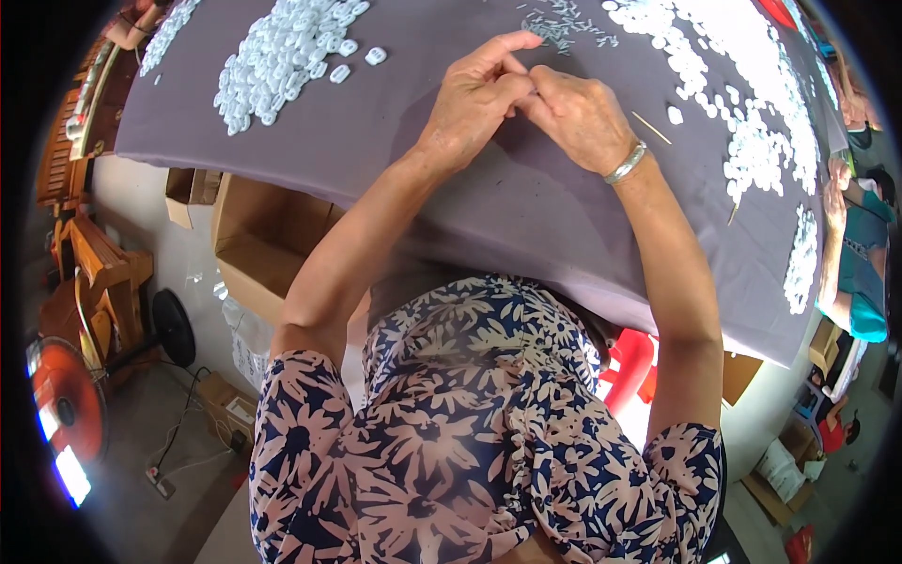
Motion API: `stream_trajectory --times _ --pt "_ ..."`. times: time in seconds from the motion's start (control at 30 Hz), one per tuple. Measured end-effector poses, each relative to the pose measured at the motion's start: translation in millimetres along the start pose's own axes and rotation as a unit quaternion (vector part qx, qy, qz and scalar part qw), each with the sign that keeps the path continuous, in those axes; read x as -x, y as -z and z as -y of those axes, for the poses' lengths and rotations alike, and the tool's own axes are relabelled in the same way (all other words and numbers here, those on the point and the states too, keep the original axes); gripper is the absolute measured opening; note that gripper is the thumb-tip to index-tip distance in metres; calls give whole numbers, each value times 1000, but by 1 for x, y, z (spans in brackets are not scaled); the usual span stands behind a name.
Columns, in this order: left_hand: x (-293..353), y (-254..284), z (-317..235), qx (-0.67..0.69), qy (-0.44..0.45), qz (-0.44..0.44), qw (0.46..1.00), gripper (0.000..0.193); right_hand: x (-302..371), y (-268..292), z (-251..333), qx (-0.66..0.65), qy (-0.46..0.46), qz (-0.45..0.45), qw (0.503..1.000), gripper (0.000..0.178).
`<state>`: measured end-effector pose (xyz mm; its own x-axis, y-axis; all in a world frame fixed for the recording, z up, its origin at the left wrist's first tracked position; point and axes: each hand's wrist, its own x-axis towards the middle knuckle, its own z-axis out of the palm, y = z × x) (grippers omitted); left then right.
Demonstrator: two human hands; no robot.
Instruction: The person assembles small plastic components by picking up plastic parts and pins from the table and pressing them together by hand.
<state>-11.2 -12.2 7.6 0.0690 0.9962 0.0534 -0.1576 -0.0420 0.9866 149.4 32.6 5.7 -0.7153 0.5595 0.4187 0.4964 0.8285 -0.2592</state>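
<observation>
Above the purple-grey bench (pixel 357 141), the left hand (pixel 474 99) and right hand (pixel 584 117) are meeting, fingers bunching together; whether they are grasping something cannot be told. A thin stick (pixel 652 128) is lying beside the right hand; white pieces (pixel 282 66) are lying both sides, grey pins (pixel 561 23) beyond.

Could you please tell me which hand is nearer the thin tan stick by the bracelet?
The right: the right hand is just left of the thin tan stick, while the left hand is farther left.
</observation>
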Motion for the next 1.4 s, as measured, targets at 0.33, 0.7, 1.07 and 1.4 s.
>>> stream_trajectory --times 0.33,0.7,1.07,1.4 --pt "-16 75 -8 -375 -161 -204 890 12 0 -3 -2 -68 -52 -71 994 35" --pt "-17 85 -19 -494 -227 -260 798 25 14 58 -59 -187 -250 -104 944 9" --pt "-7 17 -1 -318 -213 -99 919 18 58 89 -90 -73 -336 78 936 25" --pt "1 1 6 -286 -182 -57 939 17 41 71 -65 -214 -353 -37 910 7"
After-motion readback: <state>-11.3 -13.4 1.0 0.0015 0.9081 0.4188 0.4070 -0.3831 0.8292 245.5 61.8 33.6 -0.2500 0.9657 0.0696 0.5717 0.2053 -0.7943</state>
